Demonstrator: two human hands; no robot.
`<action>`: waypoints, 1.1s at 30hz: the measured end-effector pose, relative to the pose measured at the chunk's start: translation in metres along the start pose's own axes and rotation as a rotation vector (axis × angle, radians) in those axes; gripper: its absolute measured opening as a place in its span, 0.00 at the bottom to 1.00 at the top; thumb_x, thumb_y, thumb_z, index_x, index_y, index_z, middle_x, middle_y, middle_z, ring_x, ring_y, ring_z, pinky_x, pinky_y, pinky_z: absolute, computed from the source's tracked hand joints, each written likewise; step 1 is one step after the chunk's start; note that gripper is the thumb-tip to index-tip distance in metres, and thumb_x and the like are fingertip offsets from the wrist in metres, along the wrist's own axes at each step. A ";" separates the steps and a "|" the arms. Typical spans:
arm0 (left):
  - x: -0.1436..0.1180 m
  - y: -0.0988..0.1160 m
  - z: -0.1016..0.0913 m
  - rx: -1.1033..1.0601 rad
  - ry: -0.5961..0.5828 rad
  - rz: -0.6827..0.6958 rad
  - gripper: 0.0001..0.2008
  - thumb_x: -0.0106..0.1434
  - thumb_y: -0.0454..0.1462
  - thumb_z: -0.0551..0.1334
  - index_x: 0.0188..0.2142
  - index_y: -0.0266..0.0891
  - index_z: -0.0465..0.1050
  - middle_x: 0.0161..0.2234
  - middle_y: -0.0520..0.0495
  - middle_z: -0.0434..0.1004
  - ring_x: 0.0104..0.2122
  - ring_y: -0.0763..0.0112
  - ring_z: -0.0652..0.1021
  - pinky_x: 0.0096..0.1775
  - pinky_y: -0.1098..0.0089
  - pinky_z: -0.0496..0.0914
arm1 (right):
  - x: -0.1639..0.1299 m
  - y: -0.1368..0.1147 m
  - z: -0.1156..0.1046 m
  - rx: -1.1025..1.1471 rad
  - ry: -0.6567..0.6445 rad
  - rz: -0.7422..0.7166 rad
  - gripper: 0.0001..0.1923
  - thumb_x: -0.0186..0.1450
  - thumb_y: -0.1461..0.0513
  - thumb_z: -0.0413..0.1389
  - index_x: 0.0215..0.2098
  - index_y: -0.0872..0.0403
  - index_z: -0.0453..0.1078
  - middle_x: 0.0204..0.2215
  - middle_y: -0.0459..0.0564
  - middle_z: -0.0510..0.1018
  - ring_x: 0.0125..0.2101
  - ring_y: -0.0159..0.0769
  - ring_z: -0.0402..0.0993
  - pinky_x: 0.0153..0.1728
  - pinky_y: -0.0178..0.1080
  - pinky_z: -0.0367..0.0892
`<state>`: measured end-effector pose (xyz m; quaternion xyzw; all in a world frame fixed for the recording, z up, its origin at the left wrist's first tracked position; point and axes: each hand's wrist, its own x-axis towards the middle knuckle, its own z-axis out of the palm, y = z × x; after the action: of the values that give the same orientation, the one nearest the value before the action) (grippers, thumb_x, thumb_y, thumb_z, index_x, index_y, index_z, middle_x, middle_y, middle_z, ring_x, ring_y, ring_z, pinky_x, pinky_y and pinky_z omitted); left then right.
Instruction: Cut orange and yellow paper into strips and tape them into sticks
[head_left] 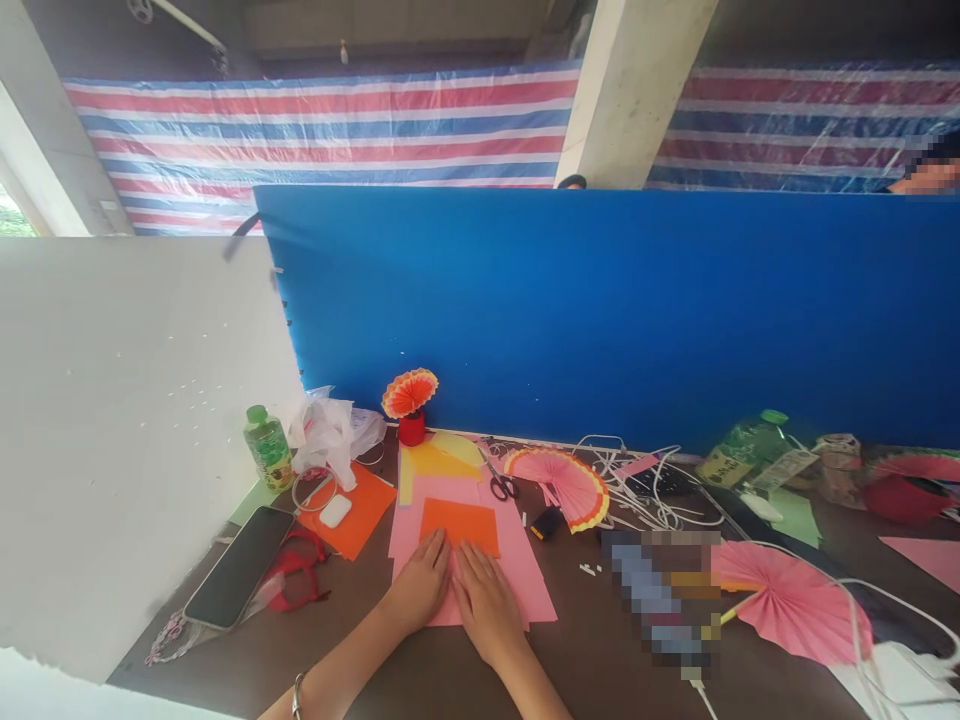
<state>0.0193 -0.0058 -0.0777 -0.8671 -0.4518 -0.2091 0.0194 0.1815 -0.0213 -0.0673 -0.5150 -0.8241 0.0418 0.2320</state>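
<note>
Head view: both hands (457, 590) flat, palms down, pressing orange paper (459, 524)

Orange sheet (459, 526) on pink paper (517, 560); blue divider (637, 310); striped tarp (322, 120).

Both forearms cut off by lower frame edge. Left hand (421, 585) and right hand (486, 600) cover near edge of orange sheet (459, 525); fold state beneath unreadable. Pixelated patch (664, 600) hides items on worktop (592, 650). Pink paper fan (791, 600) partly overlapped by white cables (862, 610). Pink sheet (926, 555) clipped at right edge. Bottle label (270, 455) too small to read. Person behind blue partition (622, 310): blurred, mostly hidden.
</note>
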 end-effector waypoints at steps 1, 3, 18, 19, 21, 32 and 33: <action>-0.001 0.000 0.000 0.012 0.006 -0.013 0.20 0.63 0.31 0.45 0.54 0.27 0.58 0.55 0.30 0.59 0.57 0.56 0.59 0.53 0.56 0.61 | -0.001 0.001 0.000 -0.006 0.003 0.017 0.23 0.65 0.57 0.42 0.57 0.52 0.58 0.55 0.51 0.64 0.55 0.43 0.58 0.54 0.50 0.55; -0.002 0.001 -0.002 0.036 0.016 -0.041 0.20 0.63 0.33 0.46 0.53 0.28 0.58 0.55 0.29 0.58 0.57 0.54 0.60 0.52 0.54 0.62 | -0.005 0.005 -0.001 -0.026 0.006 0.053 0.23 0.65 0.56 0.42 0.56 0.53 0.59 0.54 0.53 0.64 0.55 0.44 0.58 0.55 0.51 0.53; 0.030 0.011 -0.007 0.253 -0.115 -0.101 0.14 0.57 0.24 0.48 0.38 0.31 0.69 0.40 0.31 0.73 0.43 0.55 0.73 0.47 0.50 0.62 | -0.018 0.035 -0.010 -0.052 0.087 0.200 0.20 0.63 0.57 0.43 0.51 0.52 0.65 0.52 0.52 0.68 0.55 0.47 0.58 0.54 0.56 0.51; 0.034 0.010 -0.012 0.278 -0.147 -0.047 0.13 0.57 0.23 0.48 0.36 0.31 0.69 0.36 0.33 0.74 0.41 0.55 0.74 0.48 0.49 0.60 | -0.017 0.036 -0.011 -0.053 0.084 0.194 0.20 0.63 0.58 0.42 0.51 0.52 0.65 0.52 0.52 0.68 0.55 0.47 0.58 0.54 0.56 0.51; 0.043 0.007 -0.022 0.319 -0.229 0.059 0.13 0.57 0.23 0.48 0.34 0.30 0.70 0.29 0.36 0.75 0.35 0.57 0.76 0.47 0.49 0.60 | -0.018 0.037 -0.012 -0.062 0.068 0.167 0.20 0.63 0.59 0.42 0.52 0.52 0.64 0.51 0.52 0.68 0.55 0.45 0.58 0.54 0.55 0.51; 0.039 0.015 -0.036 0.292 -0.203 0.340 0.07 0.58 0.27 0.52 0.32 0.31 0.68 0.27 0.41 0.73 0.30 0.63 0.74 0.43 0.59 0.62 | -0.013 0.031 -0.013 -0.109 0.179 -0.091 0.17 0.63 0.65 0.43 0.48 0.52 0.66 0.43 0.52 0.74 0.47 0.43 0.66 0.55 0.54 0.48; 0.037 0.018 -0.034 0.286 -0.191 0.350 0.06 0.59 0.27 0.52 0.32 0.31 0.68 0.26 0.42 0.73 0.30 0.63 0.74 0.42 0.60 0.62 | -0.011 0.029 -0.015 -0.097 0.170 -0.132 0.17 0.63 0.66 0.42 0.47 0.53 0.66 0.41 0.51 0.75 0.44 0.41 0.68 0.55 0.53 0.49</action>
<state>0.0407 0.0050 -0.0298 -0.9364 -0.3193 -0.0533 0.1352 0.2163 -0.0201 -0.0665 -0.4719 -0.8347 -0.0571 0.2780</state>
